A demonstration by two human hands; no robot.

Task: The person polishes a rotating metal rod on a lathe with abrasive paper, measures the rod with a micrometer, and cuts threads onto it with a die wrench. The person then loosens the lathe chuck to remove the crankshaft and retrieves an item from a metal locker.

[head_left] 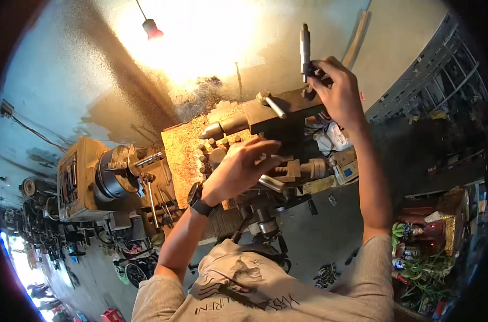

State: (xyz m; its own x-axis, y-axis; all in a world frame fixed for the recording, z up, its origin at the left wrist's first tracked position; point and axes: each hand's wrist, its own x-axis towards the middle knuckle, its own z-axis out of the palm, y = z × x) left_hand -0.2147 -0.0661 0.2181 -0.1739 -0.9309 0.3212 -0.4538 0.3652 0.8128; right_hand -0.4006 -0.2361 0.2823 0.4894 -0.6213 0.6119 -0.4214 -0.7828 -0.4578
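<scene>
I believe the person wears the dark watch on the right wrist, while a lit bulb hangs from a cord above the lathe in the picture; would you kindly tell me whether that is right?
Not quite: the head view shows the watch on the left wrist. The lit bulb does hang from a cord above the lathe in the picture.

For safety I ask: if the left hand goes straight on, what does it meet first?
The left hand would probably meet the dark tailstock first, though depth is unclear.

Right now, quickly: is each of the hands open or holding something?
Left hand: partly open, nothing visible in it.
Right hand: holding a silver-and-black rod.
</scene>
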